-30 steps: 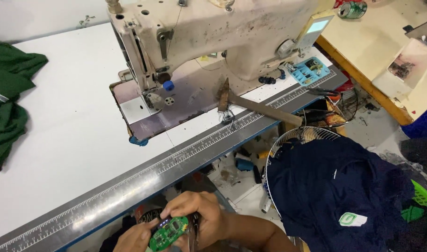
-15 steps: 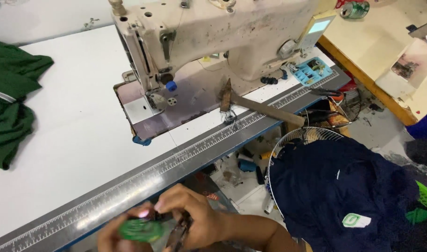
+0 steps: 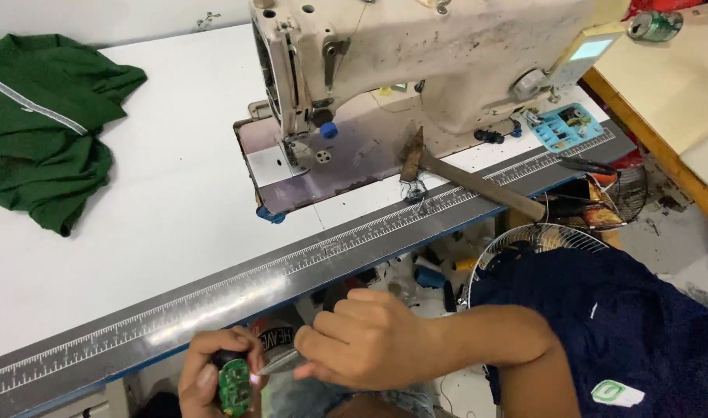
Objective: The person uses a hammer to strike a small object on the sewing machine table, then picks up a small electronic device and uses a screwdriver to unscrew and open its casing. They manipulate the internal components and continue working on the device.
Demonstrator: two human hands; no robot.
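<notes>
At the bottom of the head view, below the table's front edge, my left hand (image 3: pixel 211 379) grips a small green circuit board (image 3: pixel 235 385) with a black part on top. My right hand (image 3: pixel 366 340) is closed on a thin metal tool (image 3: pixel 280 361) whose tip points at the board, where a small bright spot shows. Both hands are close together over my lap. The cream sewing machine (image 3: pixel 416 54) stands on the white table (image 3: pixel 137 232) above them.
A green garment (image 3: pixel 44 131) lies at the table's far left. A rusty hammer (image 3: pixel 466 179) rests by the machine's base. A metal ruler strip (image 3: pixel 292 267) lines the table edge. A dark blue cloth (image 3: pixel 625 333) covers a wire fan guard (image 3: pixel 536 240) at right. A wooden bench (image 3: pixel 671 85) stands at the far right.
The view has shifted right and the hands sit lower left in it. My right hand has drawn back from over the board, and the tool tip now meets the board's edge.
</notes>
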